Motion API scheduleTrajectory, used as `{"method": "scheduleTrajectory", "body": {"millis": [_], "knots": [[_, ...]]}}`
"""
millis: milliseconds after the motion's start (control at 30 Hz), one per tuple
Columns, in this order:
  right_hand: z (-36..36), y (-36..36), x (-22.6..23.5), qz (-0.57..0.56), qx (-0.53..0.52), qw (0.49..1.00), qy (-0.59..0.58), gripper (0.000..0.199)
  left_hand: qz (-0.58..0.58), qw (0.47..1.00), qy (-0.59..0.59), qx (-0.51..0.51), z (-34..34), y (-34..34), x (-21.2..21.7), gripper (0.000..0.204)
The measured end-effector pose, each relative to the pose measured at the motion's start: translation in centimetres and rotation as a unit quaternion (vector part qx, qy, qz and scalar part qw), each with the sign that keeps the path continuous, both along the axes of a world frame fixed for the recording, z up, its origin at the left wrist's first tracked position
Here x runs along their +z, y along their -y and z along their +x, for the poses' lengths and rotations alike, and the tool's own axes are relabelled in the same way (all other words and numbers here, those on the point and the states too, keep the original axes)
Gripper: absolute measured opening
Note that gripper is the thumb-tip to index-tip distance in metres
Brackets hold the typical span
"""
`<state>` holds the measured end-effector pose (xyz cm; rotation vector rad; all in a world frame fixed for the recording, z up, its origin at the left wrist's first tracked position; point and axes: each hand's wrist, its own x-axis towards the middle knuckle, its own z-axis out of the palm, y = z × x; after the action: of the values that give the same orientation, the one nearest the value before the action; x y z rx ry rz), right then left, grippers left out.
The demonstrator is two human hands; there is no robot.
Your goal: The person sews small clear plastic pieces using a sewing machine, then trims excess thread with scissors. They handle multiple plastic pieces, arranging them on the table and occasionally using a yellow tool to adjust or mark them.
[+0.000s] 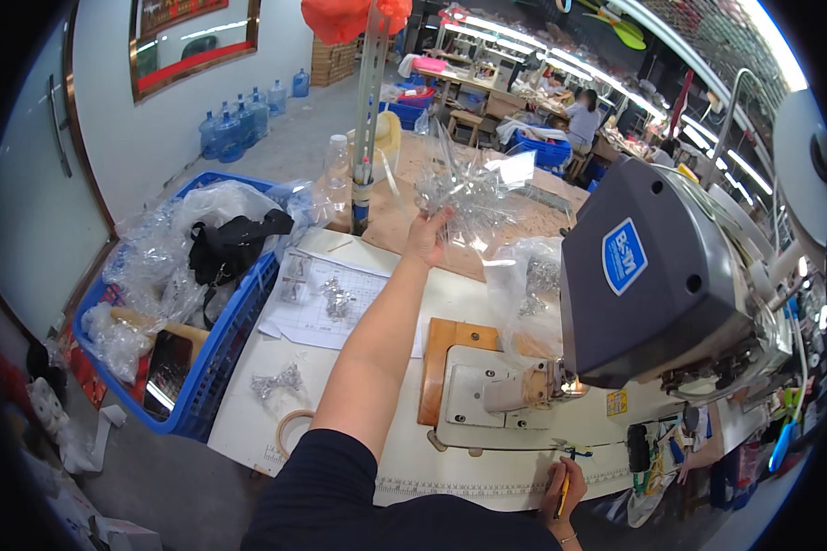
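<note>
My left hand (429, 231) reaches far forward over the white work table (404, 459) and grips a crinkled clear plastic bag (469, 188), lifted above the brown board at the back. My right hand (563, 493) rests at the table's near edge, closed on a slim yellow tool (565, 491). A dark grey sewing machine (657, 275) stands on the right side of the table. Beside the machine sits another clear bag holding small shiny parts (528, 289).
A blue crate (220, 354) full of plastic bags and a black pouch stands at the left. A printed paper sheet (317, 303), a small silver bow (280, 379) and a tape roll (294, 430) lie on the table. Water jugs and another worker are far behind.
</note>
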<state>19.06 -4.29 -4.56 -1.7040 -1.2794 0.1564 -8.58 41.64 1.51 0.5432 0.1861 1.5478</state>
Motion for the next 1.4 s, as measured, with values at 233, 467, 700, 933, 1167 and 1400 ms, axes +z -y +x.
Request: {"method": "scheduleTrajectory", "body": {"millis": [233,467,700,933,1167,1400], "knots": [[1.4,-0.8,-0.9,0.008,0.044,0.999,-0.025,0.017,0.146,0.976,-0.117,-0.107,-13.5,8.8,0.3,0.066],[1.9,-2.5,0.6,0.065,0.085,0.993,-0.057,0.020,0.070,0.907,-0.407,-0.084,-17.8,26.0,-0.3,0.109],[1.8,-2.7,0.4,0.079,0.104,0.991,-0.014,0.022,0.037,0.745,-0.662,-0.070,-11.3,34.8,7.6,0.093],[2.7,-1.2,1.1,0.155,0.098,0.976,0.121,0.021,-0.038,0.709,-0.692,0.132,-14.9,37.5,3.1,0.046],[-4.0,0.0,7.9,0.223,0.223,0.943,-0.108,0.017,0.082,0.466,-0.822,0.316,-15.7,46.1,-4.4,0.018],[-16.4,0.6,12.7,0.130,0.569,0.808,0.085,0.047,0.113,0.484,-0.738,0.457,-11.4,54.7,1.5,0.014]]}}
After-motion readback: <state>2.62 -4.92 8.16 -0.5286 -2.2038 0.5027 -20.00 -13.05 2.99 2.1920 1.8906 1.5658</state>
